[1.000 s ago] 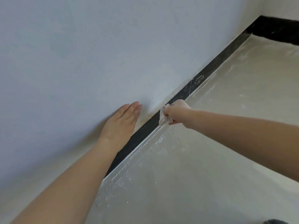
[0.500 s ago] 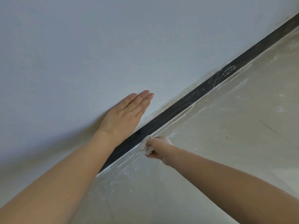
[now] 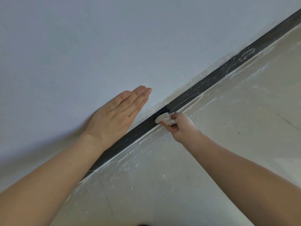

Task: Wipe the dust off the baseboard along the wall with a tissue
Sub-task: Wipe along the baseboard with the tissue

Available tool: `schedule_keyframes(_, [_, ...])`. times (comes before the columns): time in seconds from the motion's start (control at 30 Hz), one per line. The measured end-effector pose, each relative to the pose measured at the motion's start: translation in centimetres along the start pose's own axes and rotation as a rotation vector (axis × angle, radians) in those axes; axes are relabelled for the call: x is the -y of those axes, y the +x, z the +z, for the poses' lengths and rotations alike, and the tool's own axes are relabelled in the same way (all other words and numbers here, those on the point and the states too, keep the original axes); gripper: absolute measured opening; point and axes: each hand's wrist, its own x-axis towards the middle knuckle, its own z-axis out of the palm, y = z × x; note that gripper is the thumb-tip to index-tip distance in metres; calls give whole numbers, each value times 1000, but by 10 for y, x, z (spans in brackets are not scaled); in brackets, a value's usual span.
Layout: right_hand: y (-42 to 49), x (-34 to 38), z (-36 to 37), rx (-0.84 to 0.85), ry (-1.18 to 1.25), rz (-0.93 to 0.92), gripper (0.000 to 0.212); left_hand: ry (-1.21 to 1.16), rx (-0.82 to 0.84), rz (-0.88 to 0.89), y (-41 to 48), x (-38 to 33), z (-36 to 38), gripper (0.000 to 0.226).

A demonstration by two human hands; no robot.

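A black baseboard [image 3: 210,82] runs diagonally from lower left to upper right between the pale grey wall [image 3: 114,38] and the floor. My right hand [image 3: 180,126] grips a crumpled white tissue [image 3: 162,118] and holds it against the baseboard near the middle of the view. My left hand [image 3: 117,115] lies flat on the wall just above the baseboard, fingers straight and together. White dusty smears show on the baseboard to the upper right; the stretch to the lower left looks darker.
The cream floor [image 3: 211,160] has white dust and plaster flecks along the baseboard's foot. My left forearm covers the lower left end of the baseboard. A dark shape [image 3: 143,224] peeks in at the bottom edge.
My right hand has slid the tissue down-left along the baseboard, then back a little toward the upper right. My left hand stays flat on the wall. The view has shifted left.
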Motion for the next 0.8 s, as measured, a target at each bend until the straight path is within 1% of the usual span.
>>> schedule_keyframes(0.07, [5,18,-17,-62,163,-79,26,-11,3,-4,0,1,-1,70])
schedule_keyframes(0.1, [6,23,-22,-96,173,-98,26,-13,1,-4,1,2,-1,70])
schedule_keyframes(0.17, [2,17,-23,-115,42,-56,24,-9,-4,0,1,2,-3,69])
schedule_keyframes(0.23, [-12,-17,-12,-30,-118,70,21,-15,-5,13,0,2,-3,65])
schedule_keyframes(0.3, [-28,-63,6,119,-229,229,13,-21,-2,25,-2,2,-4,58])
schedule_keyframes(0.33, [-32,-86,17,182,-271,292,14,-19,3,23,-3,2,-5,57])
schedule_keyframes(0.4, [-35,-118,39,217,-294,347,21,-9,17,17,-8,4,-6,58])
schedule_keyframes(0.43, [-38,-125,48,221,-279,356,18,-2,18,18,-10,4,-6,58])
schedule_keyframes(0.47, [-41,-127,56,220,-264,357,10,4,14,20,-12,5,-6,58])
schedule_keyframes(0.5, [-44,-124,61,214,-245,358,8,5,10,21,-13,5,-6,58])
schedule_keyframes(0.63, [-39,-87,54,127,-167,277,9,1,5,12,-15,5,-7,57])
schedule_keyframes(0.7, [-37,-58,43,109,-121,209,13,-7,2,-1,-13,4,-8,58])
schedule_keyframes(0.8, [-35,-20,22,97,44,110,23,-30,-5,-10,-11,3,-8,57])
